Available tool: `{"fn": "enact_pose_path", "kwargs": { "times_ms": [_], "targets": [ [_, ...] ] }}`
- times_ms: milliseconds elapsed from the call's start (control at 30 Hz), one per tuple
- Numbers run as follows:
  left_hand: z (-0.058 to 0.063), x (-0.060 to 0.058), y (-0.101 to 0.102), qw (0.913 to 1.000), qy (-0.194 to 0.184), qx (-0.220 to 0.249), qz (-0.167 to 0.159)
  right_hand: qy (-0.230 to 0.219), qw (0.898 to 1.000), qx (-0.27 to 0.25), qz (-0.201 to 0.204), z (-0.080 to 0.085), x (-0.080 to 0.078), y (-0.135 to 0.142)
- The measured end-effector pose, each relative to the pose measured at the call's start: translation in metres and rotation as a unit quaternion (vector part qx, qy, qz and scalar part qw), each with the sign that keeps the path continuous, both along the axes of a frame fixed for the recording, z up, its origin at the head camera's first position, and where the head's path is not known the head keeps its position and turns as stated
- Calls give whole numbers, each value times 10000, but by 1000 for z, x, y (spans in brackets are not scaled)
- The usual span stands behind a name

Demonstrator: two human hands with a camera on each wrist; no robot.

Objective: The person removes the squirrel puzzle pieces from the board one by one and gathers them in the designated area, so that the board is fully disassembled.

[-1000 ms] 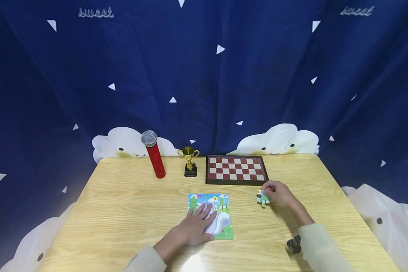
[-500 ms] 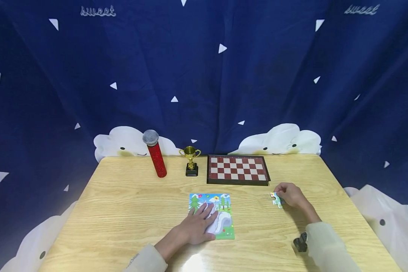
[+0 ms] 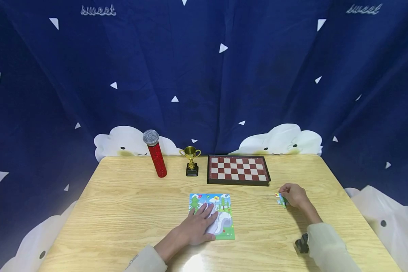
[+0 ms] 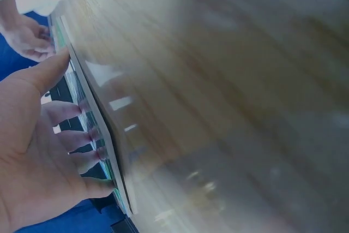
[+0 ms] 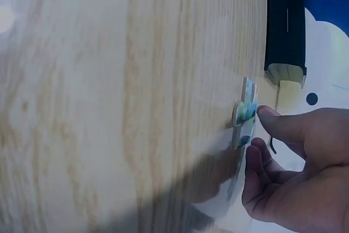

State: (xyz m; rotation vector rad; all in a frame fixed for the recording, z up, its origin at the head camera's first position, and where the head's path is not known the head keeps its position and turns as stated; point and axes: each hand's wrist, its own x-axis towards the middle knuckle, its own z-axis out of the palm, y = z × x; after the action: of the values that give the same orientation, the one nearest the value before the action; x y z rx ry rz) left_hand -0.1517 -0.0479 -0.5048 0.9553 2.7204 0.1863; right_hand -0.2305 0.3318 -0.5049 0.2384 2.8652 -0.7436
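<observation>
My left hand (image 3: 197, 226) lies palm down, fingers spread, on a square picture puzzle (image 3: 227, 229) with green trees, flowers and a pale animal shape, partly covered by the hand. In the left wrist view, its fingers (image 4: 73, 140) reach over the puzzle's edge. To the right of the puzzle, my right hand (image 3: 295, 195) pinches a small colourful jigsaw piece (image 3: 280, 201) between thumb and fingers. The right wrist view has that jigsaw piece (image 5: 245, 112) tipped on edge, close over the wood, at the thumb tip.
Along the table's back stand a red microphone (image 3: 157, 160), a small gold trophy cup (image 3: 191, 162) on a black base, and a red-and-white chessboard (image 3: 238, 169). The wooden table (image 3: 129, 204) ends at a blue curtain (image 3: 190, 75) with white clouds.
The right hand has moved right with the jigsaw piece, past the chessboard's right corner, and the piece has turned in its fingers. The left hand stays on the puzzle.
</observation>
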Motion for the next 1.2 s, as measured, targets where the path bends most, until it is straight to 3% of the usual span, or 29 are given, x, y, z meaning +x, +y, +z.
{"fn": "enact_pose_path", "kwargs": {
  "times_ms": [167, 400, 600, 800, 933, 1200],
  "targets": [
    [1, 0, -3, 9999, 67, 73, -39, 275, 9994, -128, 157, 3, -1, -11],
    [3, -2, -16, 9994, 28, 334, 74, 602, 9948, -721, 391, 12, -5, -49],
    [0, 0, -24, 9990, -13, 445, 64, 599, 9903, -1059, 663, 17, -10, -90],
    [-2, 2, -28, 9993, 17, 361, 41, 732, 9825, -1297, 1118, 18, -6, -132],
    [-1, 5, -28, 9996, 77, 287, 31, 589, 9803, -1426, 1231, 14, -3, -158],
    [3, 6, -29, 9996, 106, 101, 246, 549, 9739, -1531, 1584, 9, 2, -190]
  ]
}}
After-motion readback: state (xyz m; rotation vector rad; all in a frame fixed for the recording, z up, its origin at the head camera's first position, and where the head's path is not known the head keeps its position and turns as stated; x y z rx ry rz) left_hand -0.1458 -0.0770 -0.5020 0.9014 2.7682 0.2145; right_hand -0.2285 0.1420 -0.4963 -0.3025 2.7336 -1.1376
